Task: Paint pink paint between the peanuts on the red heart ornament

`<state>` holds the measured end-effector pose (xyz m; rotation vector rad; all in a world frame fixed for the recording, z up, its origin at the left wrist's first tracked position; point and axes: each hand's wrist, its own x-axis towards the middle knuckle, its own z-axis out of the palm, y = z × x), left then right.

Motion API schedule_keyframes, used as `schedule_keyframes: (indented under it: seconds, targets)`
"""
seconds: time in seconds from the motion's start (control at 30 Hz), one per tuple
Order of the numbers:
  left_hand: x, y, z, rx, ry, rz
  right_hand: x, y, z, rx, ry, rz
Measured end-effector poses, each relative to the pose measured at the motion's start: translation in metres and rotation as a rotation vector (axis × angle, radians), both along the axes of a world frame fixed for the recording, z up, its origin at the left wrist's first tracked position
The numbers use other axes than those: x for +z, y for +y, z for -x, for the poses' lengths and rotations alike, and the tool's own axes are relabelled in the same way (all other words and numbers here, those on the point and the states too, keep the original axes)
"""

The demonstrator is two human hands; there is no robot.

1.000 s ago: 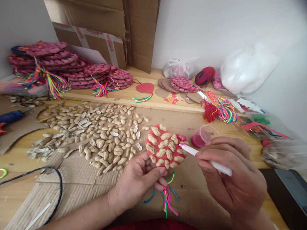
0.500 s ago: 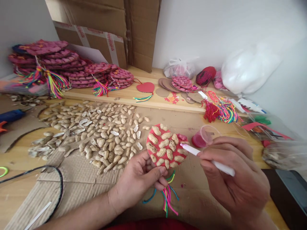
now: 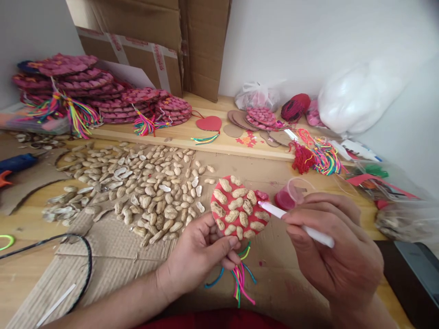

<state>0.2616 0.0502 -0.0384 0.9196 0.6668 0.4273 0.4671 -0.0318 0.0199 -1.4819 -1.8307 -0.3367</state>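
The red disc (image 3: 237, 208), studded with peanut shells, is pinched at its lower edge by the left hand (image 3: 200, 256); the right hand (image 3: 334, 246), just beside the disc, grips a white brush (image 3: 295, 224) whose tip touches its rim.

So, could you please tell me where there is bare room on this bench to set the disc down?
Bare corrugated cardboard lies between the peanut pile and the black cable, left of the left hand. Bare wood shows on the shelf plank below the red heart. Crowded: around the paint cup, tassels and right-hand bags.
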Motion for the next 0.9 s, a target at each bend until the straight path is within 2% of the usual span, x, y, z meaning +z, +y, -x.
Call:
schedule_keyframes:
  seconds: [0.53, 0.77, 0.9]
  targets:
    - [0.0055, 0.0004, -0.0007, 0.025, 0.029, 0.012, 0.0026, -0.0039, -0.0012, -0.01, -0.029, 0.012]
    - [0.0042, 0.0005, -0.0002, 0.031, 0.017, 0.017, 0.0017, -0.0017, -0.0005, 0.021, -0.008, 0.011]
    - [0.0037, 0.0003, 0.0006, 0.03, 0.017, 0.022, 0.0016, -0.0023, -0.0018, -0.007, -0.006, 0.007]
